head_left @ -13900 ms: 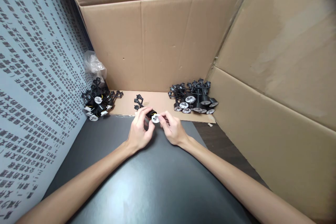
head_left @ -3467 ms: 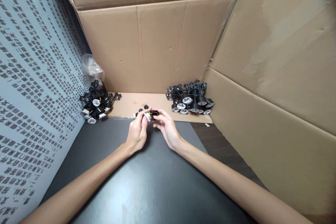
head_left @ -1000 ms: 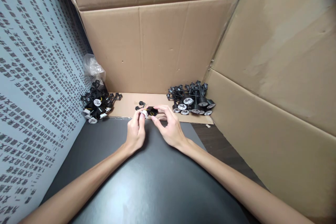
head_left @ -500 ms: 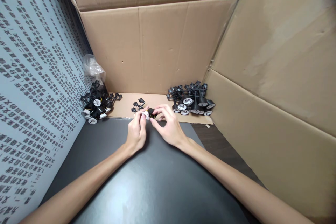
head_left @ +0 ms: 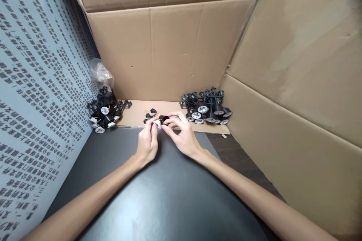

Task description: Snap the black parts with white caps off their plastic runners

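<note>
1. My left fingers [head_left: 154, 131] pinch the white cap [head_left: 158, 123]; my right fingers [head_left: 169, 131] hold the black lamp [head_left: 163, 118] by its base, at the cardboard strip's [head_left: 135, 115] near edge.
2. I judge I'm handling the yellow wiring [head_left: 167, 124] between them.
3. The next move seems to call for steady fingers, wiring unpinched.

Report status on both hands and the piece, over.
Left hand pinching white cap. Right hand holding black lamp base. Left lamp pile and right lamp pile off to the sides, clear of both hands.
</note>
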A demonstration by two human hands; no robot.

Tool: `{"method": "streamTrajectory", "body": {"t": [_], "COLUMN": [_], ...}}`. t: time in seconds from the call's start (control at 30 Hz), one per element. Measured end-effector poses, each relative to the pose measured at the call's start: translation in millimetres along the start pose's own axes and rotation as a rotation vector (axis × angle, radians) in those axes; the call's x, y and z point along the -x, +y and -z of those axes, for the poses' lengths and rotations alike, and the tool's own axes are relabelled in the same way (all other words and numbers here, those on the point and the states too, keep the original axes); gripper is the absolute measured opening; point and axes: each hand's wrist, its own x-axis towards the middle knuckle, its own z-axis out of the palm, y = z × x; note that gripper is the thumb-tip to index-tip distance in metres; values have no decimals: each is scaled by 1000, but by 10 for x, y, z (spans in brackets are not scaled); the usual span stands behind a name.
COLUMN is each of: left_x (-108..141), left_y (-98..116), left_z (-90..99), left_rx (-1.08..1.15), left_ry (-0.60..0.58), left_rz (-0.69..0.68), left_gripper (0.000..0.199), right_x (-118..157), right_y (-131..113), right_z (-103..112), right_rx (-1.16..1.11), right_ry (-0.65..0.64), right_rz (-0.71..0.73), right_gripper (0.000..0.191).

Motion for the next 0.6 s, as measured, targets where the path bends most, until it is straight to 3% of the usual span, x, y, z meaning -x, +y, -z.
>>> {"method": "streamTrajectory", "body": {"t": [0.37,0.6], "left_x": [1,1], "left_y": [-13,-6], "left_z": [-5,5], "left_rx": [-35,-45], "left_ry": [21,21], "left_rz": [-27,-6], "left_gripper": [34,34], "right_x": [-77,-112], "right_y": [97,87], "right_z": [-9,42], "right_rx": [-238,-160], "right_ry": [65,34], "right_rz": [-189,-179], "right_gripper": [30,30]}}
